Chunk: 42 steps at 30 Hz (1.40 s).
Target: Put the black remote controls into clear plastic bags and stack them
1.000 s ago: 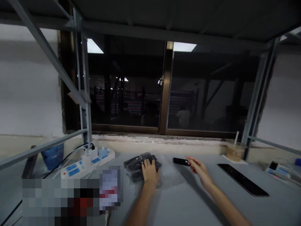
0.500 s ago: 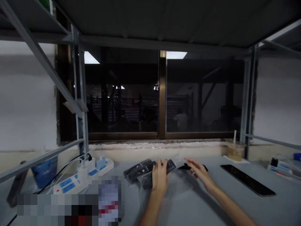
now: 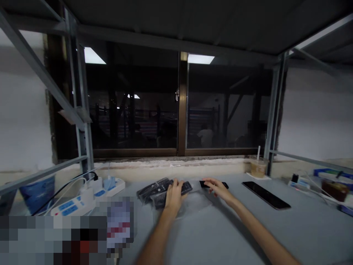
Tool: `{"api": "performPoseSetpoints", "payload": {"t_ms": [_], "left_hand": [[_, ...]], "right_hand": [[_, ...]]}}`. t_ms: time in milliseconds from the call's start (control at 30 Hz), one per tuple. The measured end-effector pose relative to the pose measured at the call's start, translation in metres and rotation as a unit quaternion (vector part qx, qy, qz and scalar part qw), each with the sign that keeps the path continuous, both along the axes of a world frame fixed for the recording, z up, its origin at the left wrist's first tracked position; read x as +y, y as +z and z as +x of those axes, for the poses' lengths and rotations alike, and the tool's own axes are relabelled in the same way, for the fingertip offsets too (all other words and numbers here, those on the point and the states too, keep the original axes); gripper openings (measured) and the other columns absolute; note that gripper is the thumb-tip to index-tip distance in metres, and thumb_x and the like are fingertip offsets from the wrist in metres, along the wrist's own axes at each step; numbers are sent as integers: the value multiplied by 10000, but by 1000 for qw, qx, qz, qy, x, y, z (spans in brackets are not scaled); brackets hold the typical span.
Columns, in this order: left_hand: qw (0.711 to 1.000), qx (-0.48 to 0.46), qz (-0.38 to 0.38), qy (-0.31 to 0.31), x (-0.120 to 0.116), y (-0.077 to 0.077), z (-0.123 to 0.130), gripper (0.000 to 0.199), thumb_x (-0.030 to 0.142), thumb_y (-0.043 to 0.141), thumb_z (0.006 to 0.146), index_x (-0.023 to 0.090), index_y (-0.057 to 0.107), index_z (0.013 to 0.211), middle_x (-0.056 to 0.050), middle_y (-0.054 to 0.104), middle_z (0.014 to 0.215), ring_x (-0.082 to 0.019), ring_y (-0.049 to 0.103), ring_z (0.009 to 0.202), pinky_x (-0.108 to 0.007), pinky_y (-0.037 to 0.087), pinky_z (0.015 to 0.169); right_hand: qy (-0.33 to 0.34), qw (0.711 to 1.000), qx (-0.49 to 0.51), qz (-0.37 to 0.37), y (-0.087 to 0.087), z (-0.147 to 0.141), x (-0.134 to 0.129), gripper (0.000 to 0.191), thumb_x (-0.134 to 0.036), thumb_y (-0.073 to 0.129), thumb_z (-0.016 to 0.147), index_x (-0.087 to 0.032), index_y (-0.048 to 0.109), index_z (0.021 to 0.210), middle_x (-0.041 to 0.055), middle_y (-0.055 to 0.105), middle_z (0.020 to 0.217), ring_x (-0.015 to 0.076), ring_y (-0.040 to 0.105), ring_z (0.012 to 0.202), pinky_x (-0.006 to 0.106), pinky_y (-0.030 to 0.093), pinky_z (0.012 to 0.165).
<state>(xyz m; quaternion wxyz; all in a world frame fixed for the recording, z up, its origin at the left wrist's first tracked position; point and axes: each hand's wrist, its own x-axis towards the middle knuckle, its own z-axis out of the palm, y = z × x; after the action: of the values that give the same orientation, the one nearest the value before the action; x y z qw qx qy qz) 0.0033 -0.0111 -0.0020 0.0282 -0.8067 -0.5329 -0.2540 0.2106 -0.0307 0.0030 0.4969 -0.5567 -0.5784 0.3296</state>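
Kinda bare-bones shared room, workroom or dorm, can't be told which: a grey tabletop (image 3: 201, 235) is boxed in by metal uprights (image 3: 275, 106) and roofed by a dark panel (image 3: 176, 22), a plugged-up power strip (image 3: 72, 205) is parked there, and ceiling lights (image 3: 200, 59) plus a person in white (image 3: 206, 137) are caught in the window (image 3: 220, 81).

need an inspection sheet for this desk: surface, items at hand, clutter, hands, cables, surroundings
Surface: grey tabletop
Items at hand: dark remote-like devices with clear plastic; slim black object
Clutter: cup with a straw, flat black device, blue container; pixelated lower left area unreadable
Hands: left hand on the remote-like devices; right hand at the slim black object, grip unclear
Cables: black and white cables near the power strip
Surroundings: dark window with reflections, metal frame
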Motion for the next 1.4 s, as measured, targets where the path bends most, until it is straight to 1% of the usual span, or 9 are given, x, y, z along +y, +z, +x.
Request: {"api": "performPoseSetpoints", "payload": {"t_ms": [133, 300, 400, 533, 733, 900, 1100, 1267, 1400], "left_hand": [[1000, 8, -7, -6, 1, -3, 0, 368, 290, 587, 752, 253, 527, 1113, -42, 498, 1096, -179, 538, 953, -280, 364, 886], [1000, 11, -14, -16, 4, -7, 1, 390, 265, 611, 724, 245, 534, 1106, -41, 514, 1093, -192, 535, 964, -291, 370, 885], [1000, 12, -14, -23, 4, -6, 1, 391, 269, 611, 723, 247, 535, 1106, -43, 512, 1111, -199, 527, 985, -300, 369, 895], [998, 30, -11, -62, 1, -1, 0, 409, 266, 610, 726, 248, 526, 1126, -44, 515, 1121, -200, 507, 1022, -307, 347, 926], [992, 52, 28, -109, -3, 1, 1, 423, 337, 595, 743, 259, 506, 1149, -41, 516, 1103, -202, 502, 1009, -319, 360, 911], [990, 57, 49, -118, -2, -3, 2, 430, 367, 607, 738, 249, 513, 1140, -42, 523, 1090, -201, 511, 988, -312, 376, 899], [988, 55, 60, -131, -6, -7, 6, 430, 364, 624, 724, 264, 513, 1127, -27, 528, 1079, -189, 514, 983, -297, 387, 885], [984, 49, 76, -153, -11, -9, 11, 457, 337, 630, 727, 257, 493, 1155, -31, 532, 1088, -178, 519, 994, -296, 368, 922], [984, 50, 66, -158, -16, -7, 14, 476, 324, 631, 731, 259, 481, 1178, -33, 536, 1086, -178, 523, 984, -296, 376, 916]], "right_hand": [[18, 999, -31, 4, 0, -3, 1, 359, -389, 590, 662, -148, 643, 923, 44, 626, 803, 85, 503, 510, 174, 299, 373], [42, 998, -38, 26, -11, -6, 13, 372, -396, 604, 620, -142, 651, 887, 45, 628, 788, 83, 488, 475, 180, 281, 351], [48, 998, -25, 43, -19, -9, 18, 319, -406, 592, 622, -153, 648, 807, 37, 629, 751, 90, 488, 473, 182, 295, 352], [44, 999, 2, 28, -22, -13, 16, 327, -447, 580, 628, -180, 647, 805, 43, 631, 781, 120, 528, 519, 180, 289, 331], [29, 996, 52, -64, -24, -10, 9, 351, -436, 531, 693, -196, 644, 923, 59, 634, 802, 121, 554, 603, 160, 314, 357], [36, 999, 14, -17, -20, -2, 6, 346, -465, 507, 706, -182, 677, 812, 67, 614, 977, 126, 557, 713, 146, 310, 378], [87, 995, -31, -28, -20, 2, 2, 430, -533, 514, 690, -143, 696, 695, 66, 626, 741, 109, 510, 597, 151, 265, 365], [74, 996, -44, 3, -14, 2, -4, 392, -525, 569, 650, -160, 703, 698, 58, 630, 821, 78, 439, 526, 160, 241, 353], [95, 995, -41, 12, -12, 6, -6, 328, -457, 620, 617, -162, 710, 729, 68, 635, 884, 73, 441, 523, 165, 277, 372]]}}
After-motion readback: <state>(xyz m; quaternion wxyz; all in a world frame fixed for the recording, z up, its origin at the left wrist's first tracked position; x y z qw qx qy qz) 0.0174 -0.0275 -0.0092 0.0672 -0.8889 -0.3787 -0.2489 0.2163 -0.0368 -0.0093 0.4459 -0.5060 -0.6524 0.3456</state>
